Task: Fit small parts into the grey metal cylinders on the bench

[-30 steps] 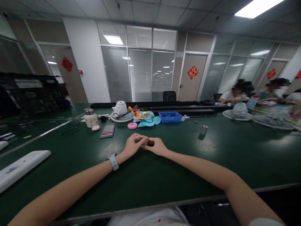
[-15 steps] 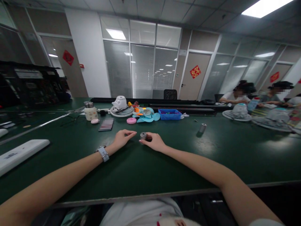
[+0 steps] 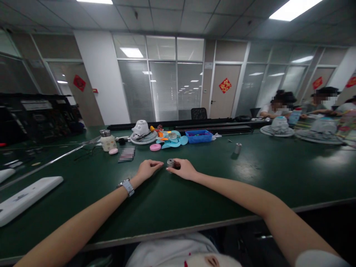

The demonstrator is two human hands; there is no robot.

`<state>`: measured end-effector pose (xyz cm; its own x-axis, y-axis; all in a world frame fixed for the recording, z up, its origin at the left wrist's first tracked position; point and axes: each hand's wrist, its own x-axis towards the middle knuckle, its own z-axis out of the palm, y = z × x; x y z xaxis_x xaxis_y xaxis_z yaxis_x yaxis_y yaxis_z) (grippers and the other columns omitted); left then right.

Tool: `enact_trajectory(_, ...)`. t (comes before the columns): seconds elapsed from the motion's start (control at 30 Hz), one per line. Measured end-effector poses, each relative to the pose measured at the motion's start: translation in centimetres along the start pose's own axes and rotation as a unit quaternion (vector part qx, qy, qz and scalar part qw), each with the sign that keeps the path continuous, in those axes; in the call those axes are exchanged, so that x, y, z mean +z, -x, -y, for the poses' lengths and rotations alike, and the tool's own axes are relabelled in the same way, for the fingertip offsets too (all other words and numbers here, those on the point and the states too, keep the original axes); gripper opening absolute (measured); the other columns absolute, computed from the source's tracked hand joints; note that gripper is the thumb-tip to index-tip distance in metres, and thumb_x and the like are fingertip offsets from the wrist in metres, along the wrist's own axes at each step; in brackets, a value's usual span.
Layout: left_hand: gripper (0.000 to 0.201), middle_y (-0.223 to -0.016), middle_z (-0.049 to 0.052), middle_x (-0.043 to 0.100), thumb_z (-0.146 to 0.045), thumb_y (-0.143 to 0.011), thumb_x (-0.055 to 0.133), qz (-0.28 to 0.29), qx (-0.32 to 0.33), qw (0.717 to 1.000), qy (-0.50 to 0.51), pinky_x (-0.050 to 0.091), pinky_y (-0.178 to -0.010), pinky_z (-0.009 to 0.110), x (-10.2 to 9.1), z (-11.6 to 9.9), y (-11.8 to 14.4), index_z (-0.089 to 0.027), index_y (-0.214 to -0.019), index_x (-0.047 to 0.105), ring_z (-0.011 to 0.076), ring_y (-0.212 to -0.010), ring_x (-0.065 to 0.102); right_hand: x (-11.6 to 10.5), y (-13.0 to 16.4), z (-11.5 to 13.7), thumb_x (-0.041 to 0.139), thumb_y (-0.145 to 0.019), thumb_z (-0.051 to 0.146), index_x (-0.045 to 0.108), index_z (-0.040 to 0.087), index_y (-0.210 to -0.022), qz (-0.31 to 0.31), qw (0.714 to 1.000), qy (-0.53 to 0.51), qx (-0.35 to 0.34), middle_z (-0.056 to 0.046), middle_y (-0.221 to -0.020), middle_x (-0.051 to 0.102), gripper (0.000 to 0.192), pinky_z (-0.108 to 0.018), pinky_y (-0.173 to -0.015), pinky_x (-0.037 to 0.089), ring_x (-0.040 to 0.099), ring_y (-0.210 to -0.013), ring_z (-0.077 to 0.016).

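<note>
A small silvery metal cylinder [image 3: 170,162] with a dark spot in its top stands upright on the green table. My right hand [image 3: 184,169] grips it from the right, thumb in front and fingers curled behind. Just to the left, my left hand [image 3: 148,170] rests with thumb and fingertips brought together in a pinch, a small gap short of the cylinder. Whether anything tiny sits between those fingertips is too small to see. A second similar metal cylinder [image 3: 237,148] stands farther right on the table, apart from both hands.
Behind the hands lie a pink disc [image 3: 155,147], blue fan blades [image 3: 174,141], a blue basket [image 3: 199,136] and a white fan part [image 3: 140,129]. A patterned bottle [image 3: 108,142] stands left, near a long white case [image 3: 30,198]. Other people sit far right beside more fan parts.
The camera view has shifted slightly. My left thumb and fingers look closer together. My right hand keeps its hold on the cylinder.
</note>
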<state>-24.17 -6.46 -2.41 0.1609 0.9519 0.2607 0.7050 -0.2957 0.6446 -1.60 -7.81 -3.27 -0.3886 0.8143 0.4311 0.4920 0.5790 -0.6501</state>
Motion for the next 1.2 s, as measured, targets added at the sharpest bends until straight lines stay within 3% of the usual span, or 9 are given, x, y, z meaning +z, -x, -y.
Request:
enact_trajectory(0.17, 0.043, -0.096, 0.007, 0.078, -0.057, -0.073, 0.063, -0.005, -0.002, 1.0, 0.016, 0.048, -0.072, 0.032, 0.0, 0.0, 0.1, -0.024, -0.095, 0.08, 0.0275, -0.087, 0.069, -1.4, -0.3, -1.2, 0.067, -0.08, 0.056, 0.071, 0.02, -0.108, -0.018, 1.0, 0.012, 0.006, -0.006, -0.095, 0.074, 0.045, -0.033, -0.076, 0.053, 0.069, -0.084, -0.0224)
enact_trajectory(0.3, 0.041, -0.098, 0.005, 0.078, -0.059, -0.074, 0.062, 0.016, 0.033, 0.999, 0.014, 0.05, -0.077, 0.034, 0.3, 0.7, -0.2, -0.028, -0.093, 0.081, 0.0272, -0.087, 0.07, -6.4, 0.3, -5.0, 0.061, -0.084, 0.056, 0.07, 0.02, -0.106, -0.106, 0.989, 0.088, 0.05, -0.007, -0.098, 0.074, 0.044, -0.034, -0.077, 0.051, 0.068, -0.086, -0.0236)
enact_trajectory(0.4, 0.039, -0.099, 0.004, 0.077, -0.059, -0.077, 0.061, 0.03, 0.061, 0.998, 0.014, 0.05, -0.082, 0.034, 0.6, 1.4, -0.6, -0.03, -0.094, 0.08, 0.027, -0.092, 0.069, -11.0, 2.0, -8.5, 0.057, -0.085, 0.055, 0.07, 0.021, -0.105, -0.17, 0.964, 0.173, 0.11, -0.008, -0.098, 0.074, 0.041, -0.037, -0.078, 0.05, 0.068, -0.087, -0.0257)
enact_trajectory(0.57, 0.04, -0.101, 0.004, 0.077, -0.059, -0.078, 0.06, 0.033, 0.077, 0.997, -0.001, 0.049, -0.085, 0.036, 0.7, 1.6, -0.7, -0.03, -0.098, 0.079, 0.0275, -0.094, 0.068, -15.5, 4.8, -12.7, 0.054, -0.086, 0.054, 0.07, 0.021, -0.098, -0.2, 0.932, 0.223, 0.204, -0.009, -0.095, 0.074, 0.039, -0.037, -0.076, 0.051, 0.069, -0.087, -0.0275)
enact_trajectory(0.77, 0.039, -0.103, 0.003, 0.077, -0.058, -0.079, 0.059, 0.033, 0.08, 0.996, -0.021, 0.048, -0.086, 0.036, 0.7, 1.6, -0.5, -0.031, -0.1, 0.078, 0.0273, -0.097, 0.066, -16.0, 4.6, -14.0, 0.06, -0.083, 0.05, 0.068, 0.02, -0.104, -0.204, 0.927, 0.19, 0.251, -0.01, -0.102, 0.074, 0.038, -0.038, -0.084, 0.052, 0.07, -0.095, -0.0278)
enact_trajectory(0.9, 0.039, -0.099, 0.004, 0.078, -0.058, -0.079, 0.06, 0.027, 0.086, 0.996, -0.021, 0.048, -0.084, 0.035, 0.5, 1.2, -0.4, -0.031, -0.1, 0.079, 0.0267, -0.093, 0.067, -15.3, 4.4, -13.8, 0.068, -0.076, 0.052, 0.056, 0.016, -0.127, -0.221, 0.916, 0.172, 0.286, -0.015, -0.119, 0.068, 0.064, -0.04, -0.093, 0.05, 0.066, -0.108, -0.029)
enact_trajectory(1.03, 0.038, -0.095, 0.004, 0.078, -0.056, -0.079, 0.06, 0.022, 0.093, 0.995, -0.02, 0.049, -0.081, 0.036, 0.4, 0.9, -0.3, -0.03, -0.099, 0.079, 0.0267, -0.087, 0.068, -14.4, 4.2, -12.5, 0.068, -0.074, 0.055, 0.047, 0.011, -0.136, -0.214, 0.899, 0.215, 0.316, -0.022, -0.127, 0.061, 0.078, -0.047, -0.096, 0.046, 0.061, -0.115, -0.0353)
enact_trajectory(1.1, 0.037, -0.094, 0.005, 0.078, -0.054, -0.079, 0.061, 0.023, 0.092, 0.995, -0.025, 0.048, -0.081, 0.036, 0.4, 0.7, -0.2, -0.029, -0.1, 0.079, 0.0273, -0.088, 0.068, -13.9, 4.2, -11.4, 0.067, -0.074, 0.052, 0.042, 0.007, -0.138, -0.256, 0.882, 0.267, 0.293, -0.025, -0.132, 0.056, 0.082, -0.052, -0.098, 0.042, 0.055, -0.121, -0.0395)
enact_trajectory(1.2, 0.038, -0.094, 0.004, 0.078, -0.054, -0.08, 0.061, 0.039, 0.095, 0.994, -0.025, 0.048, -0.08, 0.034, 0.3, 0.4, 0.0, -0.028, -0.099, 0.08, 0.0262, -0.086, 0.068, -13.3, 4.6, -9.6, 0.063, -0.078, 0.047, 0.036, 0.006, -0.141, -0.34, 0.859, 0.346, 0.165, -0.026, -0.138, 0.048, 0.08, -0.053, -0.103, 0.035, 0.045, -0.129, -0.0392)
